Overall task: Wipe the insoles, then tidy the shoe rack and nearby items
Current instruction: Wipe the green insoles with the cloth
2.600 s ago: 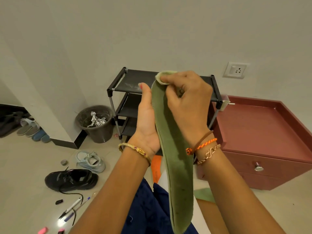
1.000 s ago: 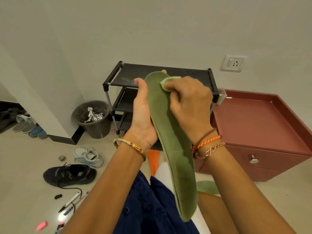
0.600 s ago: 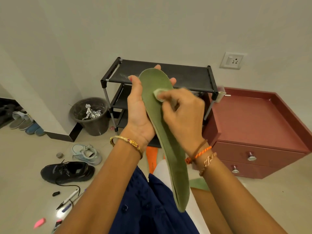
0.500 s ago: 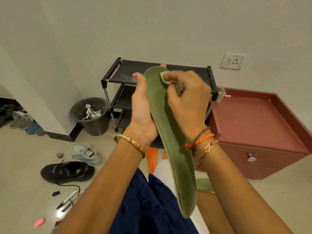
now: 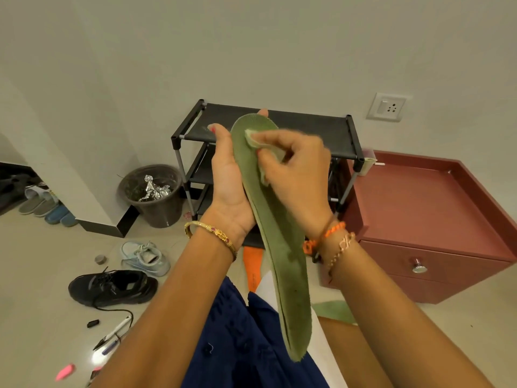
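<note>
I see the shoe rack (image 5: 268, 130) bare, shoes (image 5: 112, 287) and pens (image 5: 112, 336) scattered, so tidying remains; my left hand (image 5: 226, 180) grasps the green insole (image 5: 279, 242) upright; my right hand (image 5: 296, 175) pinches a wipe (image 5: 253, 137) against its toe, wiping unfinished.

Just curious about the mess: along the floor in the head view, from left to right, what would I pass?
Slippers → black shoe → bin → shoe rack → red cabinet.
</note>
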